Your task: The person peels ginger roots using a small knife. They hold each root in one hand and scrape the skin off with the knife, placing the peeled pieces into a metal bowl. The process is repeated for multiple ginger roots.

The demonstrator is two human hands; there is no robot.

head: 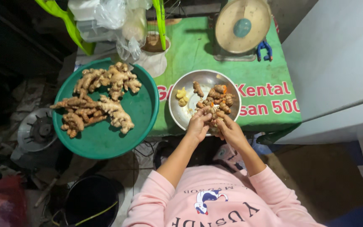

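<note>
Working a small turmeric root (pixel 213 113) at the near rim of the steel bowl (pixel 177 110), over the near edge of the green table (pixel 198 50). Left hand (pixel 198 124) and right hand (pixel 231 131) met there side by side, fingers of both curled together and clamped on the root, though too small to tell exactly how each fingertip sat. Inside the bowl, a heap of turmeric pieces (pixel 217 97) on the right, some showing orange cut faces, and two pale yellow peeled bits (pixel 182 96) set apart on the left. Judged from that: a few pieces seemingly cleaned or broken, most of the heap still rough-skinned, so early in the work. To the left, a green basin (pixel 141 117) overhanging the table, loaded with large ginger roots (pixel 99 98), all whole and seemingly untouched. At the far end, a kitchen scale (pixel 242 27) with a round pan, and clear plastic bags (pixel 118 19) beside it. Below on the floor, a black bucket (pixel 90 201).
</note>
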